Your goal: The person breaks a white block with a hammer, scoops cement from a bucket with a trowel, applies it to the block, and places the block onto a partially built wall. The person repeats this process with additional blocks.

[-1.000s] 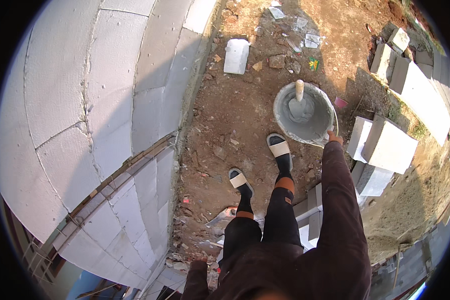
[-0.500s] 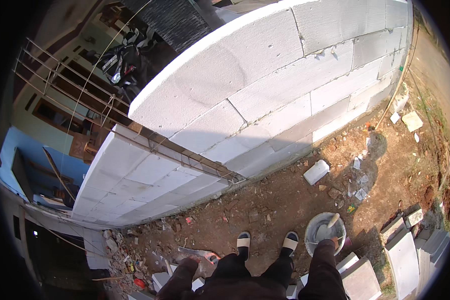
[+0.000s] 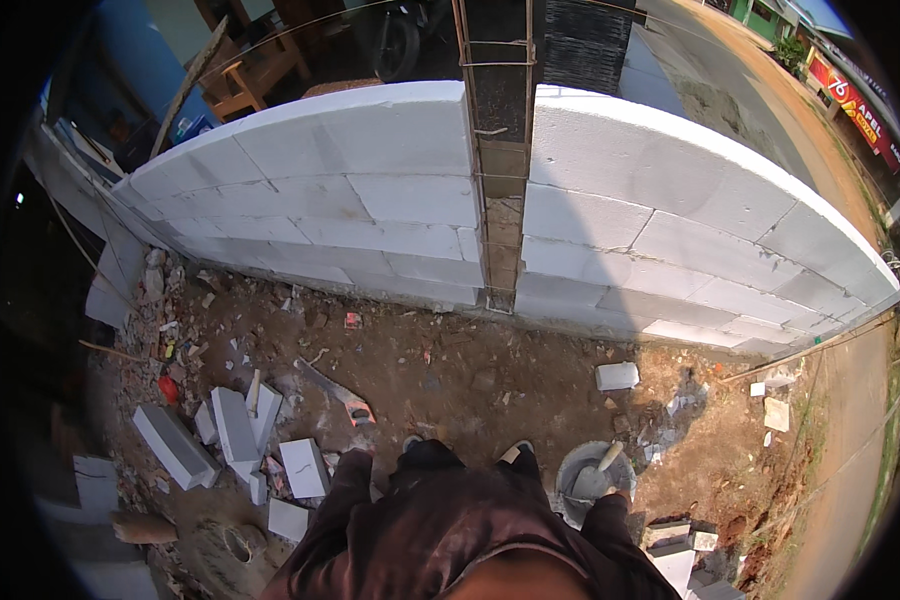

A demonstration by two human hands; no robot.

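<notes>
My right hand [image 3: 620, 494] is at the rim of a grey bucket [image 3: 567, 478], its fingers closed on the bucket's edge or handle, mostly covered by my dark sleeve. Inside the bucket is grey mortar with a trowel [image 3: 610, 457], its pale handle leaning on the far rim. On the left, my sleeve [image 3: 353, 468] hangs beside my leg and hides the hand and whatever it may hold. Just ahead of that sleeve, a handsaw [image 3: 338, 392] with an orange-red handle lies on the dirt.
Ahead stands a white block wall [image 3: 400, 200], split by a column of steel bars [image 3: 500, 200]. Loose blocks [image 3: 235, 430] and rubble [image 3: 160, 290] lie at left. One white block [image 3: 617, 376] sits beyond the bucket; more blocks [image 3: 670, 565] lie at lower right.
My view has swung right and down, so the wall's column now stands near the middle and more blocks show at left. My right hand remains at the bucket.
</notes>
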